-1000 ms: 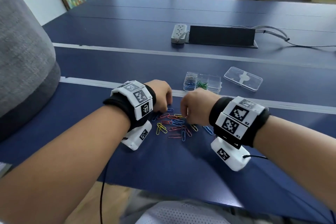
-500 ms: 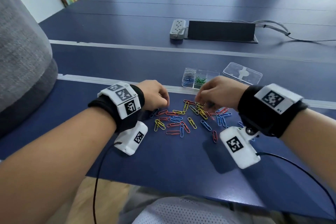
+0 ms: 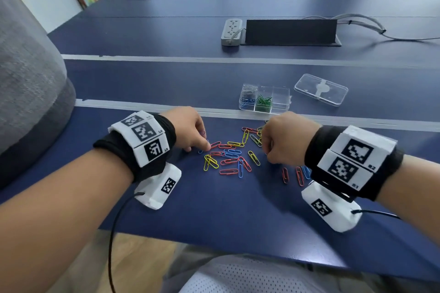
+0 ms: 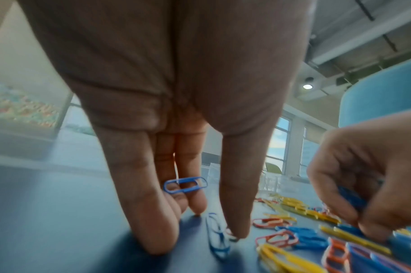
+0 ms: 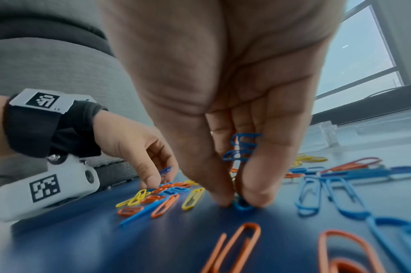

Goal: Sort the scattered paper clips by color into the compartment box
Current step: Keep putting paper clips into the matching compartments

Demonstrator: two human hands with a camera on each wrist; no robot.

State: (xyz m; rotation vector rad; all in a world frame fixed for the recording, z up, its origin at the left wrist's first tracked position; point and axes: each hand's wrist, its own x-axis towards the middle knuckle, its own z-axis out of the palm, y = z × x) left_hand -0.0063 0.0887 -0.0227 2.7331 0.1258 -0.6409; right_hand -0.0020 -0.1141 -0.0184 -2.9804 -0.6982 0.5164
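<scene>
Right hand hides clips beneath; orange clip cut off.

The head view looks forward and down from above the desk, taking in both forearms and the far chairs. Each wrist view sits just above the desk surface, close behind its own palm, looking along the fingers. All three share the scattered paper clips; the right wrist view also catches the left hand, the left wrist view the right hand.

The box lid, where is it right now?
In the head view the lid lies flat on the table, just right of the compartment box and apart from it, beyond the right hand.
</scene>
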